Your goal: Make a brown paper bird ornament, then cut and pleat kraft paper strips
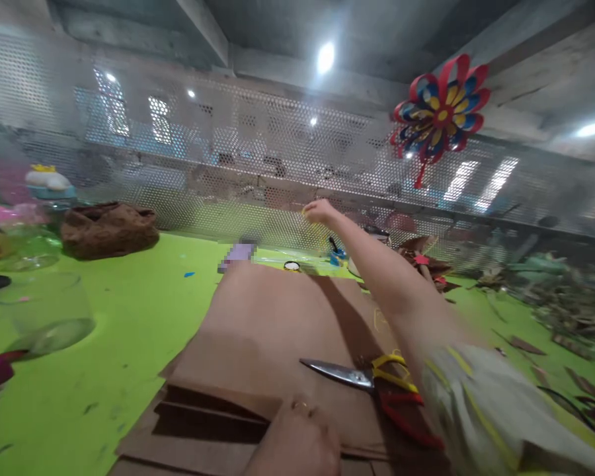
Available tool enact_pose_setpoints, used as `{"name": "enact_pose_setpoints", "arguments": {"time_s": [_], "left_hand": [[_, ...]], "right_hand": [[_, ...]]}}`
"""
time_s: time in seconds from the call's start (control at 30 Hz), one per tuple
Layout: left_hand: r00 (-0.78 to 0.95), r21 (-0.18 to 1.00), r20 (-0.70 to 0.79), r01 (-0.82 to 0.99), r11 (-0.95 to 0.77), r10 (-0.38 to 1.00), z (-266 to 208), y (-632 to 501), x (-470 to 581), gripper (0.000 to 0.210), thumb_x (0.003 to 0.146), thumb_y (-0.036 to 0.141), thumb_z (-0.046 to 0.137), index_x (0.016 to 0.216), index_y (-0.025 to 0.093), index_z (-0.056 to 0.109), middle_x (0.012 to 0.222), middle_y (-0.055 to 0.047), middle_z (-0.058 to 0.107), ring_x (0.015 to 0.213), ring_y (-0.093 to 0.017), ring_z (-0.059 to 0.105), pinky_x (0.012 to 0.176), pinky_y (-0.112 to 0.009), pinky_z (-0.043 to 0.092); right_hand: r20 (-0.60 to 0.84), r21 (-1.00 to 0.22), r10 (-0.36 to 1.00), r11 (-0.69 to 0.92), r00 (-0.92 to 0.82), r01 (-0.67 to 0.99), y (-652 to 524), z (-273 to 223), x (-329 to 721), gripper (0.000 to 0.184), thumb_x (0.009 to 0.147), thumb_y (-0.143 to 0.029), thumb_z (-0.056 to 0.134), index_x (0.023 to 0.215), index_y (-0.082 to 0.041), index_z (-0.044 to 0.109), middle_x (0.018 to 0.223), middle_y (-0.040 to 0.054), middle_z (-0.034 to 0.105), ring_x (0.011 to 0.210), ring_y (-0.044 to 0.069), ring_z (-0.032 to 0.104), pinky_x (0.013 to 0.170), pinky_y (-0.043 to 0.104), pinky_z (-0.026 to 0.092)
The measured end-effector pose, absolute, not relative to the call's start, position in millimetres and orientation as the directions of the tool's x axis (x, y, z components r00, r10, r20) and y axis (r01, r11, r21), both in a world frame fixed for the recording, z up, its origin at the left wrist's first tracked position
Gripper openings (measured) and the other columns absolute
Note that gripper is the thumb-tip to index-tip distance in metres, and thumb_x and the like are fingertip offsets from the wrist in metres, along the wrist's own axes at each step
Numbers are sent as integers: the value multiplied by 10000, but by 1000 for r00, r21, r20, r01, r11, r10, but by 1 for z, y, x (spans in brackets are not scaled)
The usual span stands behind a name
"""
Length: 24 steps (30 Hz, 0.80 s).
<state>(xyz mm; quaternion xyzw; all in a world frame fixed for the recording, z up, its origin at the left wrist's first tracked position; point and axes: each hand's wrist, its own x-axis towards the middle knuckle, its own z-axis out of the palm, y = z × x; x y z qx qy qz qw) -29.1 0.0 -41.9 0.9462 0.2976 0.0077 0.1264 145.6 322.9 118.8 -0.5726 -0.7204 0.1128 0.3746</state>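
A stack of brown paper sheets (272, 324) lies in front of me, its near edges fanned and lifted at the left. My left hand (300, 436), wearing a ring, is closed at the near edge of this paper; its fingertips are hidden. My right hand (320, 211) is raised beyond the far end of the stack, arm stretched out, fingers pinched together. Whatever is between those fingers is too small to make out. Scissors (347, 375) with yellow and red handles rest on the paper under my right forearm, blades pointing left.
A clear plastic container (49, 311) and a brown cloth bag (109, 229) stand at the left on the green table (143, 317). A small round lid-like item (291, 266) sits past the paper. Dry scraps (570, 304) cover the right side. A paper flower ornament (441, 116) hangs above.
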Motion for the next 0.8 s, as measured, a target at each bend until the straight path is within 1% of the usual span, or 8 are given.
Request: {"name": "enact_pose_setpoints", "arguments": {"time_s": [0.07, 0.13, 0.27, 0.4, 0.5, 0.6, 0.7, 0.8], "left_hand": [[823, 222, -66, 564, -795, 565, -41, -1, -28, 231, 827, 165, 447, 837, 153, 677, 842, -159, 656, 821, -286, 574, 688, -399, 379], [821, 203, -79, 569, -797, 566, -37, -2, -28, 226, 816, 157, 451, 849, 152, 675, 844, -155, 656, 819, -282, 573, 683, -395, 389], [819, 196, -85, 572, -797, 567, -21, -10, -30, 211, 756, 151, 489, 883, 138, 657, 872, -157, 638, 830, -282, 561, 704, -399, 412], [787, 213, -50, 610, -763, 615, -4, -23, -35, 216, 707, 125, 502, 877, 129, 635, 916, -166, 607, 840, -284, 546, 752, -413, 409], [777, 243, 15, 607, -757, 629, -1, -26, -37, 262, 694, 109, 496, 927, 138, 613, 1003, -174, 584, 907, -289, 528, 822, -428, 395], [806, 228, 49, 566, -792, 590, -6, -23, -35, 296, 733, 96, 449, 983, 151, 597, 1041, -148, 579, 983, -277, 506, 889, -431, 377], [814, 213, 100, 545, -811, 573, -10, -20, -30, 271, 828, 152, 397, 1027, 168, 581, 1081, -125, 571, 1038, -264, 494, 916, -436, 373], [814, 200, 144, 533, -822, 562, -9, -19, -28, 283, 887, 309, 411, 1075, 181, 578, 1136, -121, 561, 1105, -273, 476, 952, -449, 355]], "right_hand": [[256, -540, 956, 266, -146, 799, 312, 104, 154, 264, 582, -49, 707, 840, -101, 711, 610, 24, 681, 538, 119, 611, 583, 228, 499], [144, -468, 974, 221, -173, 856, 300, 96, 167, 317, 567, -40, 704, 871, -128, 718, 592, 10, 676, 531, 115, 605, 574, 216, 491], [95, -303, 986, 158, -135, 940, 268, 96, 207, 386, 599, -34, 634, 970, -110, 704, 567, 12, 659, 545, 132, 599, 581, 217, 470], [78, -175, 988, 147, -135, 974, 205, 87, 257, 282, 636, -111, 618, 895, -122, 727, 678, 31, 688, 644, 155, 607, 643, 223, 446], [-41, -111, 987, 149, -154, 983, 147, 64, 287, 188, 635, -199, 649, 794, -150, 737, 702, 32, 695, 645, 158, 604, 621, 219, 432], [-176, 106, 975, 154, -134, 982, 103, 32, 297, 216, 663, -247, 635, 844, -171, 725, 783, 53, 705, 686, 170, 610, 606, 218, 424], [-162, 157, 985, 84, -58, 984, 83, 4, 292, 192, 681, -154, 567, 799, -124, 716, 744, 99, 696, 656, 186, 614, 571, 227, 411], [-87, 150, 996, 29, -16, 988, 82, -5, 287, 223, 707, -90, 498, 789, -81, 705, 798, 144, 692, 712, 197, 624, 595, 229, 414]]}}
